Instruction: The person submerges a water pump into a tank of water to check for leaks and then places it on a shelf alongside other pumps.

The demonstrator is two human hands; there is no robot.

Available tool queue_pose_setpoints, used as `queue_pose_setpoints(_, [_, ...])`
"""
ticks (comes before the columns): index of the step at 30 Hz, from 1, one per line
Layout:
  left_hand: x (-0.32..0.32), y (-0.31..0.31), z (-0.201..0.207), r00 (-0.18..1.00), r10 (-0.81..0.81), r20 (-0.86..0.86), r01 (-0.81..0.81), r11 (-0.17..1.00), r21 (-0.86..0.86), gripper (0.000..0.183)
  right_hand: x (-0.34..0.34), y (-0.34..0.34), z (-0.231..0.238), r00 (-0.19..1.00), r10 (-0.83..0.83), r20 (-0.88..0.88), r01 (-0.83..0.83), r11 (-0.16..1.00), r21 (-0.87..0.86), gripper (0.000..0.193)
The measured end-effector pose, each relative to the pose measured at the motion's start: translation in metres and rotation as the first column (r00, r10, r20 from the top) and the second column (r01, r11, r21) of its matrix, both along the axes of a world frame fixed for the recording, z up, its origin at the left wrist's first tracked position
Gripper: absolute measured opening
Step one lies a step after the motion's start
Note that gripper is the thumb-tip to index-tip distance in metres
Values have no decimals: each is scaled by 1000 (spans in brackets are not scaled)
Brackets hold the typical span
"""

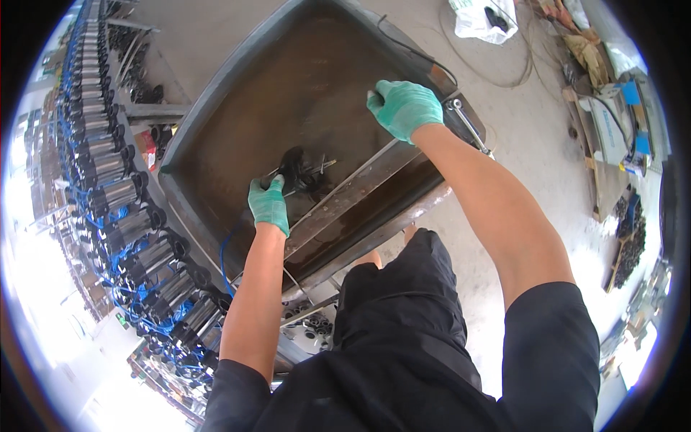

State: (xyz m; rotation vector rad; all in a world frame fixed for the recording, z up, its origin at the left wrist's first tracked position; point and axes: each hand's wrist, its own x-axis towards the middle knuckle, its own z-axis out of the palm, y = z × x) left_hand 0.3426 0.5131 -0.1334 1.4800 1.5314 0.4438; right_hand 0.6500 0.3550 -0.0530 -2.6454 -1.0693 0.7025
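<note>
My left hand (268, 207), in a green glove, is closed on the near-left side of a black part with thin metal rods (301, 173). That part is at the water in a large dark tank (180, 137); how much of it is submerged is hard to tell. A thin blue hose (224, 252) runs down beside my left wrist. My right hand (407, 109), gloved the same way, is raised over the tank's right side with its fingers curled. Whatever it may hold is hidden. Below it, a rusty metal bar (353, 191) spans the tank.
A shiny rod-like metal tool (469, 128) lies at the tank's right rim. Many black-and-silver cylinders with blue tubing (108, 173) line a rack on the left. A white bag (484, 20) sits on the floor beyond. Pallets with boxes (604, 144) stand at right.
</note>
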Motion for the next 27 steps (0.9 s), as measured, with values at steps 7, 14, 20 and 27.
queue_pose_setpoints(7, [-22,-10,104,998,-67,17,65,993,103,31,-3,-13,7,1000,21,-24,-18,995,98,42])
queue_pose_setpoints(14, [-38,-62,213,995,-96,21,79,910,408,35,-124,-19,105,803,595,35,-541,704,459,51])
queue_pose_setpoints(20, [-45,-103,234,996,-85,30,67,922,382,34,-155,-19,119,749,650,129,-662,725,192,20])
queue_pose_setpoints(27, [-30,-158,223,996,-65,-61,75,977,198,27,-143,-63,62,720,691,-63,-655,707,265,29])
